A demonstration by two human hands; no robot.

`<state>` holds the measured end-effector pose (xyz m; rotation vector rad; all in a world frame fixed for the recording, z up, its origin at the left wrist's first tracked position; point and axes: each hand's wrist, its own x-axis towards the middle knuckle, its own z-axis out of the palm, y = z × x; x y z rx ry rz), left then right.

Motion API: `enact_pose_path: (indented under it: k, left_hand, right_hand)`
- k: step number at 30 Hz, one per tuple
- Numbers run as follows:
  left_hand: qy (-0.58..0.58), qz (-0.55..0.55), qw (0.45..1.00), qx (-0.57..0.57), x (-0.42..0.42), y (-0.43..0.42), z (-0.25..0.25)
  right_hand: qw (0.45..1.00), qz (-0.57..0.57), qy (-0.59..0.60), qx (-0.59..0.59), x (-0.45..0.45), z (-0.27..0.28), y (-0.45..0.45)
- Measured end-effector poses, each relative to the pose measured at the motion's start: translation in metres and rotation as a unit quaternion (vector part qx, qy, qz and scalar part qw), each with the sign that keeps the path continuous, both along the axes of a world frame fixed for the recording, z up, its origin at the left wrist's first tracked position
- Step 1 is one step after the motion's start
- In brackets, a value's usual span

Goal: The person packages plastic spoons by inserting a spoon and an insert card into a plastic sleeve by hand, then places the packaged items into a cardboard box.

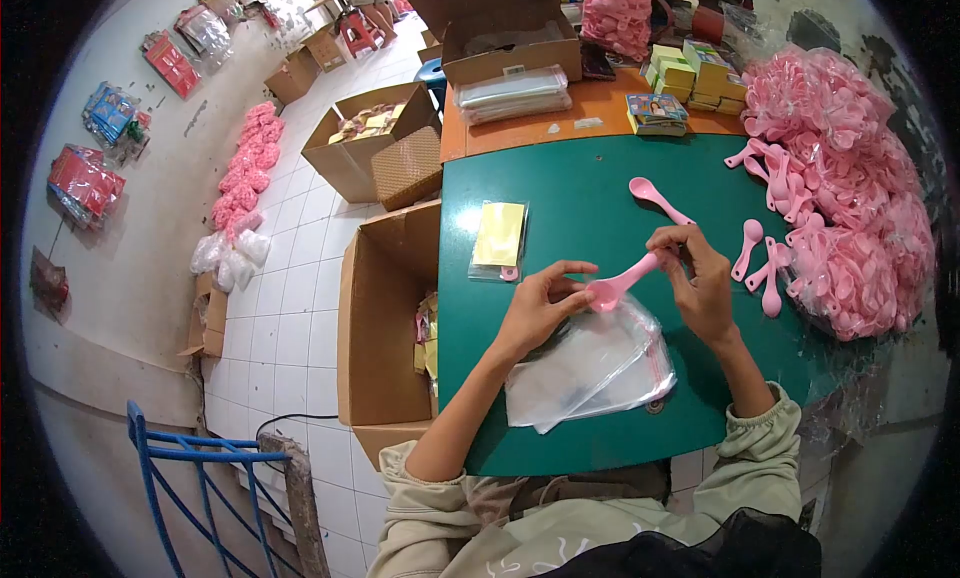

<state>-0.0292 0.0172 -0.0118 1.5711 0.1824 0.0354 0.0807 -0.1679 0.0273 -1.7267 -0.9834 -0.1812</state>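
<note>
A pink plastic spoon (628, 280) is held between my two hands above the table. My left hand (540, 306) pinches its bowl end between thumb and fingers. At the handle end, my right hand (698, 283) closes its fingertips on the spoon. Beneath the hands lies a stack of clear plastic bags (590, 373), partly fanned out. Just beyond the right hand rests another pink spoon (660, 200), its handle end partly behind the fingers. To the left is a packed clear bag with a yellow card (499, 236) and a bit of pink showing at its bottom.
Bagged pink spoons (850, 178) are heaped on the right, with several loose spoons (752, 246) beside them. Card stacks (690, 73) and flat plastic packs (512, 93) stand at the back of the green table (580, 163). An open cardboard box (385, 278) adjoins the left edge.
</note>
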Motion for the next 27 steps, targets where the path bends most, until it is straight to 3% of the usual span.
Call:
enact_pose_path:
  k: [3, 9, 13, 16, 18, 21, 22, 23, 24, 27]
  left_hand:
    - [-0.009, -0.023, 0.998, -0.049, -0.001, -0.002, 0.003]
    - [-0.031, -0.026, 0.996, -0.082, -0.001, -0.008, 0.006]
    - [0.085, -0.049, 0.993, -0.059, -0.006, -0.002, 0.009]
    - [0.072, -0.075, 0.994, -0.011, -0.010, -0.001, 0.007]
    - [0.019, -0.043, 0.998, -0.049, -0.010, -0.006, 0.013]
    - [-0.009, 0.045, 0.995, -0.091, -0.010, -0.011, 0.018]
    - [-0.010, 0.081, 0.991, -0.103, -0.011, -0.010, 0.019]
    - [-0.008, 0.073, 0.997, 0.026, -0.011, -0.002, 0.013]
    - [-0.013, 0.091, 0.995, -0.023, -0.012, -0.002, 0.017]
    - [-0.014, 0.124, 0.985, -0.123, -0.012, -0.003, 0.034]
  right_hand:
    - [0.996, 0.057, 0.061, -0.007, 0.002, -0.003, 0.000]
    - [0.964, 0.111, 0.227, 0.088, -0.009, -0.004, 0.008]
    - [0.978, 0.073, 0.170, 0.100, -0.003, -0.011, 0.007]
    - [0.984, 0.043, 0.141, 0.099, -0.004, -0.008, 0.006]
    - [0.989, 0.041, 0.120, 0.076, -0.008, -0.007, 0.006]
    - [0.985, 0.164, -0.045, -0.026, -0.003, 0.003, 0.016]
    - [0.975, 0.217, -0.040, -0.035, 0.000, 0.004, 0.022]
    - [0.962, 0.268, -0.035, -0.044, 0.005, 0.004, 0.031]
    - [0.946, 0.319, -0.031, -0.053, 0.013, 0.004, 0.041]
    - [0.957, 0.280, 0.006, -0.078, 0.109, 0.018, 0.069]
